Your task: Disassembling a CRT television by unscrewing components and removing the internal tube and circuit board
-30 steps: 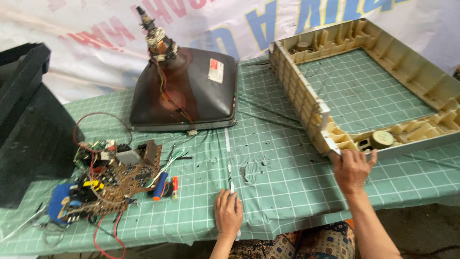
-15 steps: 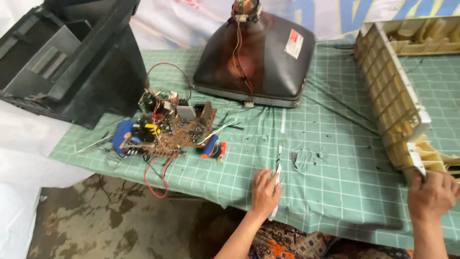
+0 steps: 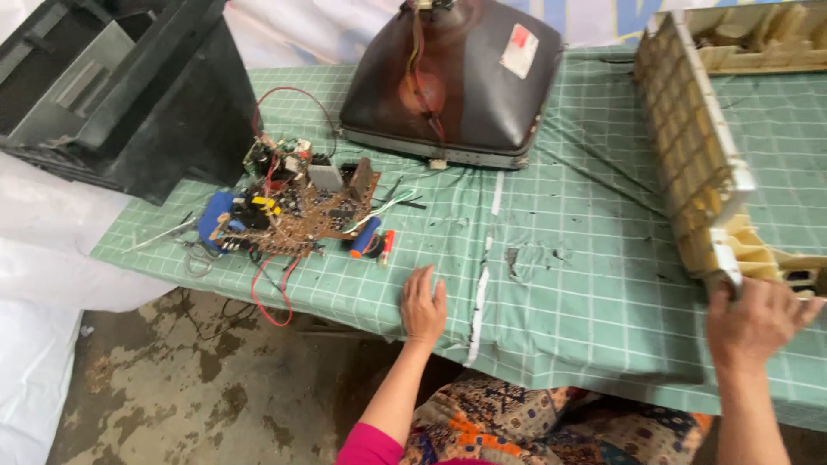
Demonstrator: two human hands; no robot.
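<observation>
Two hands have barely moved: the left hand [image 3: 423, 308] stays flat and open on the green cloth [image 3: 594, 284], while the right hand [image 3: 756, 317] keeps gripping the beige frame [image 3: 689, 146] at three o'clock; only the view swung left.

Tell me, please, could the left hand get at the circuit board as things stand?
Probably yes. The left hand lies flat and empty on the green cloth, and the circuit board sits just up and to its left, with only loose wires and bare cloth between.

Green gridded table [image 3: 586, 284]: circuit board [image 3: 301, 211], picture tube [image 3: 452, 77], beige frame [image 3: 698, 146].
</observation>
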